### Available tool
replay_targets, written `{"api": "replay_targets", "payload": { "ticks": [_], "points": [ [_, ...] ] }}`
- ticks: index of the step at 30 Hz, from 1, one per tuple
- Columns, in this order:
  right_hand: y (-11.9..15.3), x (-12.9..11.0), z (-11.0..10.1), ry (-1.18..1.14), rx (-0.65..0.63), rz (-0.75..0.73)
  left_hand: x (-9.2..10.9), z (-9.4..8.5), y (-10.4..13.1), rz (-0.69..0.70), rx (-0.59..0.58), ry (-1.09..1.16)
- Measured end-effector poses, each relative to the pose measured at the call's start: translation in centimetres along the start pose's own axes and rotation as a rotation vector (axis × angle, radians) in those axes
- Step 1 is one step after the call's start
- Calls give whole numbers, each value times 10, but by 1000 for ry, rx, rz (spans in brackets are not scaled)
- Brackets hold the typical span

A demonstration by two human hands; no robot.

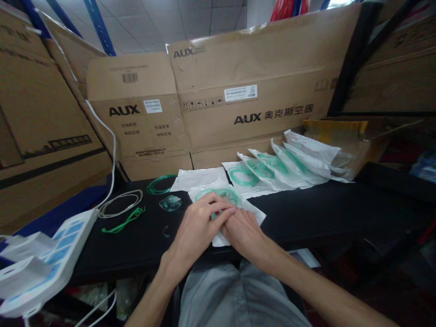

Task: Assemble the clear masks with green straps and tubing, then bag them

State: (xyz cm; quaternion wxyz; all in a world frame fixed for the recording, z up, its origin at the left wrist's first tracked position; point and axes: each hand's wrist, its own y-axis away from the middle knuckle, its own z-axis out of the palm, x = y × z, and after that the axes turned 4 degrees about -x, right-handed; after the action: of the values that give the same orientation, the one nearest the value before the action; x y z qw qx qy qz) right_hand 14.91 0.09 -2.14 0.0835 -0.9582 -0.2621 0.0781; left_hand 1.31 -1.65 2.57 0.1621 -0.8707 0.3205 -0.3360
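A white-edged clear pouch point(254, 213) with coiled green tubing inside lies in front of me on the black table. Both my hands meet over its middle. My left hand point(200, 218) is closed, its thumb and forefinger brought together against the fingers of my right hand. My right hand point(243, 229) has its fingers folded in under the left one. Whatever the fingertips hold is hidden. Behind this pouch is a flat white packet point(200, 178). To its left are a small clear plastic piece point(170, 203) and a coil of green tubing point(160, 183).
Several filled pouches point(272, 168) lean in an overlapping row at the back right. A pale cord loop point(119, 204), a green strap point(124, 221) and a white power strip point(61, 254) lie left. Cardboard panels point(265, 91) wall the table's back. An open carton point(354, 141) stands right.
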Motion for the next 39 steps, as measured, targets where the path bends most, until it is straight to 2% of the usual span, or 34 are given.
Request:
{"api": "replay_targets", "payload": {
  "ticks": [3, 7, 11, 13, 16, 18, 19, 22, 24, 25, 27, 30, 33, 39],
  "points": [
    [-2, -5, -5, 58, -40, -8, 0, -3, 1, -7, -2, -32],
    [11, -8, -10, 120, -44, -41, -2, -5, 1, -35, -42, -42],
    [36, -6, -12, 137, 73, -73, -2, -8, 2, -64, -84, -59],
    [54, -2, -15, 29, 177, -131, -1, -11, 4, -74, -148, -78],
    [80, 10, -23, -341, 270, -154, 0, -14, 7, -71, -310, -111],
    [91, 26, -28, -550, 257, -6, 0, -11, 7, -71, -351, -130],
    [92, 35, -30, -616, 275, 96, -1, -8, 6, -76, -317, -141],
    [83, 67, -29, -696, 405, 354, -4, 6, 2, -88, -78, -167],
    [69, 84, -26, -711, 393, 423, -8, 16, 0, -62, 0, -173],
    [62, 90, -25, -727, 339, 432, -12, 20, 0, -44, -24, -180],
    [48, 96, -23, -751, 220, 428, -20, 28, 3, -32, -143, -206],
    [32, 92, -21, -741, 104, 372, -32, 34, 9, -75, -285, -249],
    [18, 86, -15, -788, 107, 288, -40, 36, 13, -97, -321, -264],
    [2, 73, -8, -942, 159, 196, -52, 29, 11, -134, -311, -239]
  ]
}}
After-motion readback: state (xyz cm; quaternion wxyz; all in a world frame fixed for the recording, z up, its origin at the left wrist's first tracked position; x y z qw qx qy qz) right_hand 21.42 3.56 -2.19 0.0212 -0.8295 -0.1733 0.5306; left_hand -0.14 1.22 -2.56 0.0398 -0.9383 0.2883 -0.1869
